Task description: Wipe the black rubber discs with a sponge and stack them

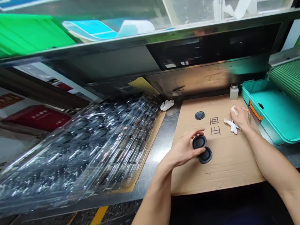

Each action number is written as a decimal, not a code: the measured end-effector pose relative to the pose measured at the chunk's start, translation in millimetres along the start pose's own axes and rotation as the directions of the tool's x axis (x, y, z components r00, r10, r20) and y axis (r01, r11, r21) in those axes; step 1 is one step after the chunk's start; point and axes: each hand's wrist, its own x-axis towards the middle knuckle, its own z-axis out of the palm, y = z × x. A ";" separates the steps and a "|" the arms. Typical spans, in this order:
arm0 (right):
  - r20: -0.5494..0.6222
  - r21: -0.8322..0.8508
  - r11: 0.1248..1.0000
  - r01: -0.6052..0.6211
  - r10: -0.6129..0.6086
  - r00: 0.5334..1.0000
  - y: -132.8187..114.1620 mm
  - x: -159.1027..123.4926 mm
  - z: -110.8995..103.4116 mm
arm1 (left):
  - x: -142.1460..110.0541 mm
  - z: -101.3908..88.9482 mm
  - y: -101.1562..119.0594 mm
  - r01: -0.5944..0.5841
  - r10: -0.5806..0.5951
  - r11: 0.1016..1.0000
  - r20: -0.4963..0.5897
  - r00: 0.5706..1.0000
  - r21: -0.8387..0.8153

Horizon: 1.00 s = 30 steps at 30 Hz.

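Note:
My left hand point(185, 150) pinches a black oval part point(199, 142) with a recessed middle, tilted up between thumb and fingers. A second black oval part point(205, 155) is just below it, partly behind my thumb; whether my hand touches it I cannot tell. Farther back, a third black oval part point(199, 115) lies flat on the cardboard sheet point(225, 168). To the right, my right hand point(242, 117) has its fingers closed on a small whitish piece point(234, 110), mostly hidden. Beside that hand lies a crumpled white cloth point(232, 126).
Stacked clear plastic trays point(93, 140) with dark parts fill the left. A small white bottle point(233, 92) stands behind my right hand. At right are a teal bin point(281, 106) with an orange latch and a green ribbed belt point(287, 76). A metal-edged shelf point(140, 39) runs overhead.

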 end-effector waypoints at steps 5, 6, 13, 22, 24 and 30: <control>0.023 -0.001 1.000 0.001 -0.001 1.000 -3.3 -2.2 -0.8 | -32.5 25.8 11.6 0.041 -0.063 0.988 0.147 0.987 0.149; 0.025 0.001 1.000 -0.002 0.002 1.000 -3.2 -2.3 -0.3 | -33.8 34.0 12.9 0.041 -0.065 0.983 0.131 0.989 0.179; 0.035 0.020 1.000 -0.013 0.012 0.999 -2.6 -2.5 3.0 | -27.5 10.0 7.0 0.001 -0.030 0.960 0.102 0.994 0.279; 0.076 0.048 0.997 -0.055 0.051 0.996 -9.1 -8.7 1.9 | -16.3 -40.8 -81.5 -0.039 -0.075 0.911 0.258 0.963 0.409; 0.090 0.080 0.995 -0.063 0.055 0.994 -8.6 -8.9 2.3 | -1.1 -43.6 -74.2 -0.082 -0.031 0.876 0.225 0.974 0.474; 0.111 0.191 0.975 -0.110 0.090 0.990 -10.2 -12.2 -2.5 | 125.7 -10.8 93.9 -0.302 0.262 0.862 0.152 0.953 0.407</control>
